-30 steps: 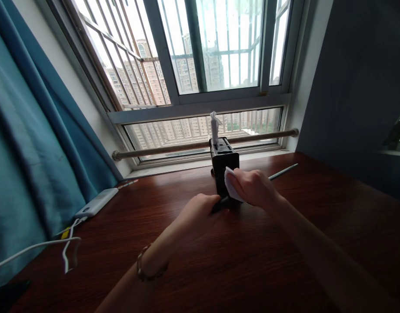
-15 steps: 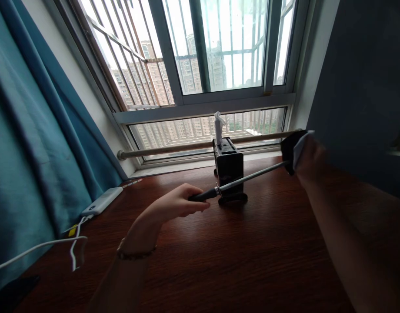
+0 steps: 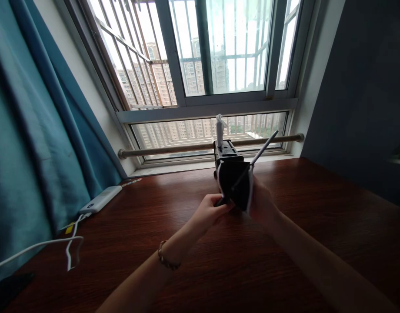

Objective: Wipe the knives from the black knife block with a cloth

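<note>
My left hand (image 3: 208, 215) is closed around the black handle of a sharpening steel (image 3: 265, 147), a slim grey metal rod. The rod slants up and to the right, its far end bare. In my right hand (image 3: 263, 202) is a cloth (image 3: 241, 184), black on one face and white on the other. The cloth hangs spread around the lower rod, close to the handle, and hides part of it. My right fingers are mostly behind the cloth. Just beyond stands a black tissue box (image 3: 228, 151) with a white tissue (image 3: 219, 130) sticking up, partly covered by the cloth.
The brown wooden table (image 3: 174, 256) reaches to the window sill. A white power bank (image 3: 100, 200) with a white cable (image 3: 40, 247) lies at the left beside the blue curtain (image 3: 40, 152). A horizontal rail (image 3: 170, 150) crosses the window low down.
My right hand has brought the cloth down from the rod's far end to near the handle. My left hand has shifted right, and the steel now tilts more steeply.
</note>
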Demonstrator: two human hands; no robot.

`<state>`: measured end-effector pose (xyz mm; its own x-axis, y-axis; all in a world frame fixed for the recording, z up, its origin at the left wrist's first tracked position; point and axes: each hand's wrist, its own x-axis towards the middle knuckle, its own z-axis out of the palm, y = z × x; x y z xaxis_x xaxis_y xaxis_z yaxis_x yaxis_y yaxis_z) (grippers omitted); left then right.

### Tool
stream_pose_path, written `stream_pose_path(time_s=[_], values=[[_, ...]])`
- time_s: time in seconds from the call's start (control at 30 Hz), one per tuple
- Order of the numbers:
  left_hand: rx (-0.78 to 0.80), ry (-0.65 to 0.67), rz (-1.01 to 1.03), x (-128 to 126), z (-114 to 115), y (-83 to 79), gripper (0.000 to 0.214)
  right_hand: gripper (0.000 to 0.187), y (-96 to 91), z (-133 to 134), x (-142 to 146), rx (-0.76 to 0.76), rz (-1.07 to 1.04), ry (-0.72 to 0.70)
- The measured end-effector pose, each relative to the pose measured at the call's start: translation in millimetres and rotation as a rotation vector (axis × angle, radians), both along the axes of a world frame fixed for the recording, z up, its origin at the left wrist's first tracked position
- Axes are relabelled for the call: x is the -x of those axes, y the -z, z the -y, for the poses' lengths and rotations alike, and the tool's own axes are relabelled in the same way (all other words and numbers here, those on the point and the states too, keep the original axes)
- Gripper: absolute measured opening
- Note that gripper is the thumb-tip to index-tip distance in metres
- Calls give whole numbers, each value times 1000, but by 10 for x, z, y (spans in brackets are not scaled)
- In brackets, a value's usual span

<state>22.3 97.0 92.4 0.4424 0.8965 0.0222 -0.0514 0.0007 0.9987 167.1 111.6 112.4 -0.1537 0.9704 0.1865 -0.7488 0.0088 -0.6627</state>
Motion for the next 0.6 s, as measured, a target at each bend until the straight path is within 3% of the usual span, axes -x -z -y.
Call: stream_pose_path(time_s=[0.2,0.27,0.37,0.47,0.53,0.6], values=[[316,301,147,-6,62,-70,30,22,51,-10,-37,-76,59,-12],[259,253,71,-23,82,-76,30,22,61,-45,-62,-88,101,0],[-145,-19,-280,-41,83,-23,23,24,96,-94,-51,-55,158,44],[-637,-265,-805,-31,65,54,16,23,128,-134,-43,-14,197,83],[-808,-367,-1128,-20,63,86,17,21,133,-153,-57,13,216,92],[-885,-427,-1328,-14,70,95,21,17,127,-167,-76,62,204,103]])
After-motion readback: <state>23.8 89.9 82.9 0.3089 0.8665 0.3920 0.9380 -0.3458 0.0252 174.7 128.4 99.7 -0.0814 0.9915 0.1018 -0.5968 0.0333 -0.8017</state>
